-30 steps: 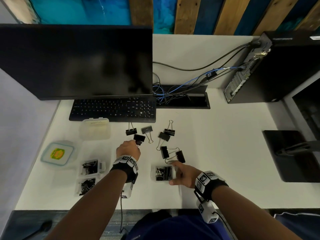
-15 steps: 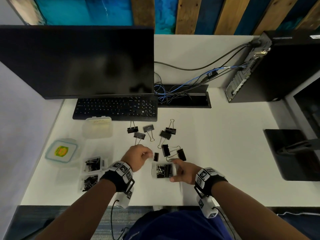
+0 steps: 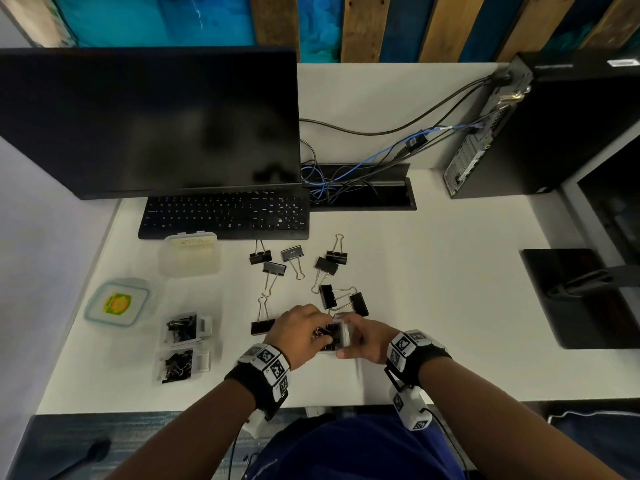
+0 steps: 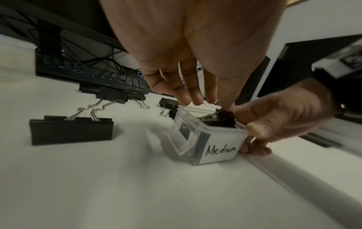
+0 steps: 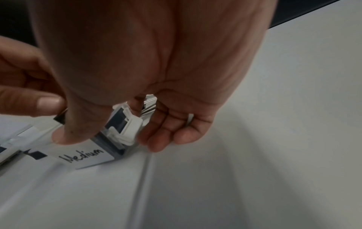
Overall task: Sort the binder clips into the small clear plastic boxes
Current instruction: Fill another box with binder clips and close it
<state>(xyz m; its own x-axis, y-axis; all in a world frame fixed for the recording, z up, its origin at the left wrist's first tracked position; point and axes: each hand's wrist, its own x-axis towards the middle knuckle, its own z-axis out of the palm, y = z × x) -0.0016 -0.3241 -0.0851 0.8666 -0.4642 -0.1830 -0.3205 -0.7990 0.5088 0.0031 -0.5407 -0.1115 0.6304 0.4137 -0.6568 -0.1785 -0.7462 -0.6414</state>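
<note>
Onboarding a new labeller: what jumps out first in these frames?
Both hands meet at the near middle of the white desk: the right hand grips a small clear box labelled "Medium" while the left hand lowers a black binder clip into it. Behind them, loose black binder clips lie scattered before the keyboard. Two more clear boxes of clips sit to the left.

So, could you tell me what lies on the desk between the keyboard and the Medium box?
Loose black binder clips, scattered on the white desk between keyboard and Medium box; head view.
</note>
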